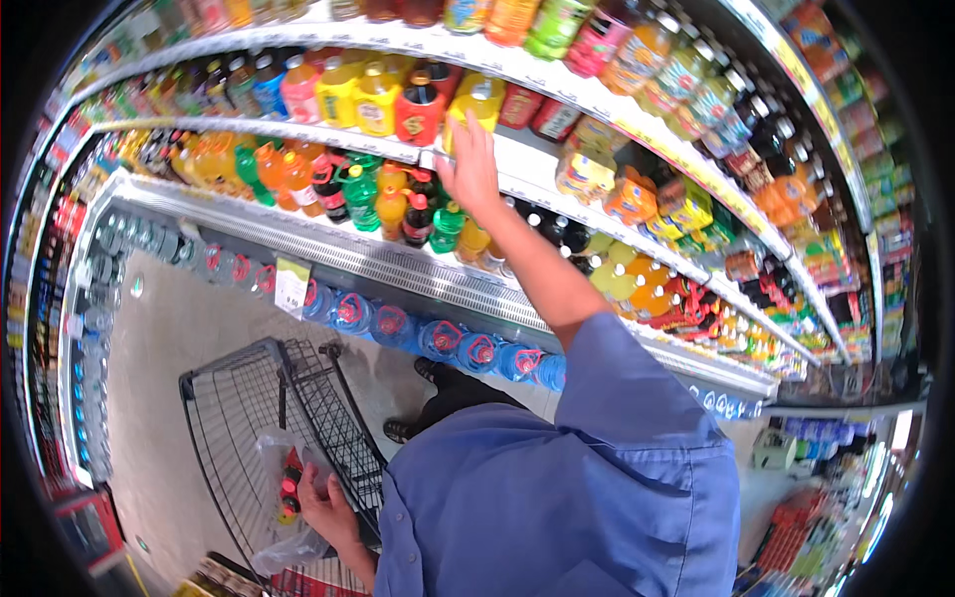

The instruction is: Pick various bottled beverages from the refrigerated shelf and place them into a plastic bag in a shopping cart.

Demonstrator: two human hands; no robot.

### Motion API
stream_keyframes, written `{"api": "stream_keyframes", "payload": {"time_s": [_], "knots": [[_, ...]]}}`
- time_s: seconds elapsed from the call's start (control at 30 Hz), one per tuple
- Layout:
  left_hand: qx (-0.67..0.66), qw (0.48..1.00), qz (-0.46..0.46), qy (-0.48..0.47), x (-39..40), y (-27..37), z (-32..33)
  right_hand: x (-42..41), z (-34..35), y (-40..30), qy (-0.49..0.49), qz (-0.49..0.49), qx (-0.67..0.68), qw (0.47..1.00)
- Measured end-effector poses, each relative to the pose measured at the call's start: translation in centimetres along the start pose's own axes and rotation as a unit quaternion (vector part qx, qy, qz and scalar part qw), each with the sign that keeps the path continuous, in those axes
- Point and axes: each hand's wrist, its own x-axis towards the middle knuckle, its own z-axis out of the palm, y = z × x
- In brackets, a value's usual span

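Note:
My right hand [474, 160] reaches up to a refrigerated drinks shelf, fingers extended in front of a yellow-labelled plastic jug [480, 93]. Its fingertips overlap the jug's lower part; whether they press on it is unclear. Beside the jug on the left stands a red-labelled bottle of dark drink [420, 112]. Low at the left, my left hand [328, 504] is half curled beside a clear plastic bag [287, 548]. Inside the bag show red-capped bottles [289, 485]. The bag is over a wire shopping cart [231, 418]; whether my left fingers grip its film cannot be told.
Below the hand, a lower shelf holds soda bottles [362, 198]. Large blue-tinted water jugs [440, 339] with red handles line the floor under the metal grille [358, 235]. A price card [292, 287] sticks out there. Multipacks [586, 175] sit right of my hand.

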Motion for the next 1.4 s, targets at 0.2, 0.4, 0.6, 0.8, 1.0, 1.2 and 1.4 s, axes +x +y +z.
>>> {"api": "stream_keyframes", "payload": {"time_s": [0.2,0.4,0.6,0.8,1.0,1.2,1.4], "knots": [[0.010,0.998,-0.006,-0.061,1.8,3.1,1.2,5.6,0.0,7.1,-0.087,0.133,-0.067,0.985],[-0.008,0.996,0.047,-0.078,2.8,3.2,1.9,7.7,0.4,10.6,-0.094,0.137,-0.061,0.984],[-0.020,0.996,0.013,-0.088,2.2,4.2,2.0,9.5,1.3,11.3,-0.193,0.164,-0.067,0.965],[-0.001,0.996,-0.020,-0.092,1.3,3.5,2.0,10.5,3.6,13.2,-0.178,0.277,0.006,0.944],[-0.010,0.995,-0.018,-0.094,0.4,3.1,2.0,8.7,3.0,11.1,-0.132,0.301,0.091,0.940],[-0.008,0.991,-0.049,-0.121,0.1,3.5,2.1,6.8,3.6,10.8,-0.008,0.241,0.083,0.967],[0.014,0.994,0.003,-0.108,-0.1,2.9,2.4,5.1,3.9,14.8,0.077,0.322,0.234,0.914]]}}
